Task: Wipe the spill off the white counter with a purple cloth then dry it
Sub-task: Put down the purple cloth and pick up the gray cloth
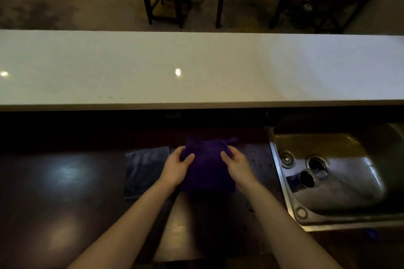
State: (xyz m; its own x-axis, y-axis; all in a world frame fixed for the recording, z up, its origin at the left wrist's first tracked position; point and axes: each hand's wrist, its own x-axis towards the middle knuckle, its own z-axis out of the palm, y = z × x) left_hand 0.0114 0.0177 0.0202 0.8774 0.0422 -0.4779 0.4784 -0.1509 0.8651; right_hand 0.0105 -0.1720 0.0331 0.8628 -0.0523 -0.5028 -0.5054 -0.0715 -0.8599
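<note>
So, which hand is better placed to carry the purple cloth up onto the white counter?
Neither clearly. The left hand and right hand both grip the purple cloth evenly, centred below the white counter. No spill is visible to favour one side.

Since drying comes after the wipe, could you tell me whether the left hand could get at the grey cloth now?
Probably yes: the grey cloth lies uncovered just beside the left hand, but that hand grips the purple cloth.
</note>
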